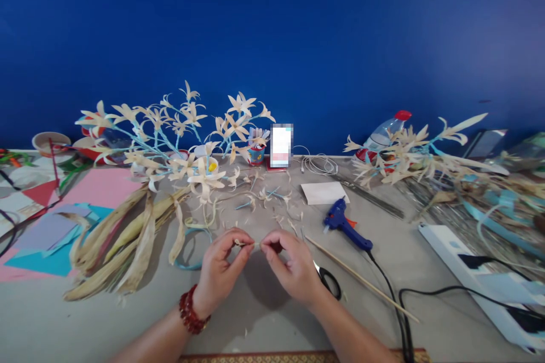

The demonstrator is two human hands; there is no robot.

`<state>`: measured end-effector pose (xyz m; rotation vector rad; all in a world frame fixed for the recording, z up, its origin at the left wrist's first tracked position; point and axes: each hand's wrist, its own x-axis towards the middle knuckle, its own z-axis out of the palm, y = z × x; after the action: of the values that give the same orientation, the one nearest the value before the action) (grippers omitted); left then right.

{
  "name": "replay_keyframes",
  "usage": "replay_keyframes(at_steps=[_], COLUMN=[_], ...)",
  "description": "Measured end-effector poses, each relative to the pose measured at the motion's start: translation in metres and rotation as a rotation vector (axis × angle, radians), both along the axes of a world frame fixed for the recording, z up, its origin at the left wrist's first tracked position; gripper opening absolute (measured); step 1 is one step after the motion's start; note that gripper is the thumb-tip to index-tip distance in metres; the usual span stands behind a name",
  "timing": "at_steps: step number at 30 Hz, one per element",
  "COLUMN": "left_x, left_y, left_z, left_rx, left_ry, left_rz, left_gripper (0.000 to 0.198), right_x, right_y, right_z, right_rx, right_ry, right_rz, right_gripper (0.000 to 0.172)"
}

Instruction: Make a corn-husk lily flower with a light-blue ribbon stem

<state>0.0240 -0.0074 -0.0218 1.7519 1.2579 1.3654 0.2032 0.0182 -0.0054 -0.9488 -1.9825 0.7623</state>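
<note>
My left hand (225, 264), with a red bead bracelet (193, 312) at its wrist, and my right hand (293, 267) face each other above the table. Both pinch a small, thin pale strip (256, 245), seemingly dried husk, stretched between the fingertips; most of it is hidden by the fingers. Beside my right hand lie scissors (330, 283), partly covered by it, and a long wooden stick (361, 278). A blue glue gun (347, 225) rests further right. Left of my left hand are a ring of blue tape (193, 265) and several dried corn husks (140, 255).
Husk flowers (204, 178) on blue stems stand at the back left, with more flowers (409, 150) at right. A phone (281, 147) leans near the wall. Coloured paper (46, 261) lies left. A white power strip (472, 283) and black cables (402, 317) occupy the right.
</note>
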Motion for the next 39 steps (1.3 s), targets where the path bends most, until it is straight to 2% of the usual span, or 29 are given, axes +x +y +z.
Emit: replay_keyframes(at_steps=[16, 21, 27, 30, 34, 37, 39], left_x=[-0.0009, -0.0012, -0.0024, -0.0021, -0.0010, -0.0008, -0.0009], left_y=[0.0006, 0.0010, 0.0009, 0.0002, -0.0012, -0.0020, -0.0022], left_z=[0.0006, -0.0004, -0.0035, -0.0010, 0.0023, 0.0019, 0.0011], left_rx=[0.039, 0.041, 0.095, 0.118, 0.151, 0.168, 0.155], left_ry=[0.099, 0.092, 0.108, 0.096, 0.075, 0.087, 0.094], left_rz=[0.067, 0.050, 0.097, 0.064, 0.002, -0.006, 0.009], left_gripper=[0.007, 0.008, 0.009, 0.013, 0.017, 0.019, 0.018], right_x=[-0.0002, -0.0004, 0.0010, 0.0023, 0.0005, -0.0024, -0.0031], right_y=[0.0008, 0.0005, -0.0001, -0.0002, -0.0018, -0.0026, -0.0021], right_z=[0.0005, 0.0008, 0.0019, 0.0044, 0.0056, 0.0035, 0.0015], right_rx=[-0.001, -0.001, 0.013, -0.018, -0.054, -0.056, -0.044], right_ry=[0.021, 0.028, 0.010, 0.039, 0.022, -0.007, 0.001], right_rz=[-0.046, -0.036, -0.014, 0.018, 0.063, 0.052, 0.041], right_gripper=[0.011, 0.011, 0.009, 0.006, 0.015, 0.009, 0.012])
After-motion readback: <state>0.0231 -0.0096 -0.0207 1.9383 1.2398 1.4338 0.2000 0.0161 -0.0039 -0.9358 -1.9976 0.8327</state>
